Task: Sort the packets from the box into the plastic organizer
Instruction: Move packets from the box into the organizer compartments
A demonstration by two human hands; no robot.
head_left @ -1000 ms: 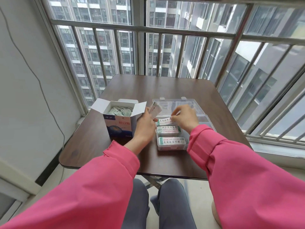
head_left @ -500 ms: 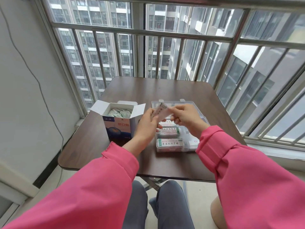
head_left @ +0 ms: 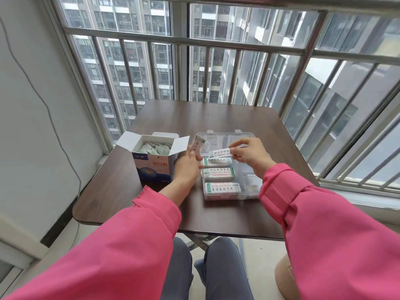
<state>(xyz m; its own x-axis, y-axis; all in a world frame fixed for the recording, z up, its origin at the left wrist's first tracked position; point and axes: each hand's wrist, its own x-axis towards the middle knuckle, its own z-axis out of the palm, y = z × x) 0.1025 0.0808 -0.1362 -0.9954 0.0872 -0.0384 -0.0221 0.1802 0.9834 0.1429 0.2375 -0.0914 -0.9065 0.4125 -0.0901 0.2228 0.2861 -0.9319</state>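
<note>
Over our brown table (head_left: 216, 118), our right hand (head_left: 249, 153) pinches a packet (head_left: 219, 152) lying sideways just above the organizer's (head_left: 251, 191) far slot, while our left hand (head_left: 187, 164) grips spare packets (head_left: 197, 144).

Soft, even daylight enters through the barred window (head_left: 216, 61). The table (head_left: 216, 118) shows a faint sheen. Wide-angle distortion bends the bars at the edges; shadows stay weak.

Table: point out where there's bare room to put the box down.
The table is bare across its far half, between the window bars and the organizer. Another bare strip runs along the near edge. The middle is crowded: box, organizer, left hand and right hand holding packets.
</note>
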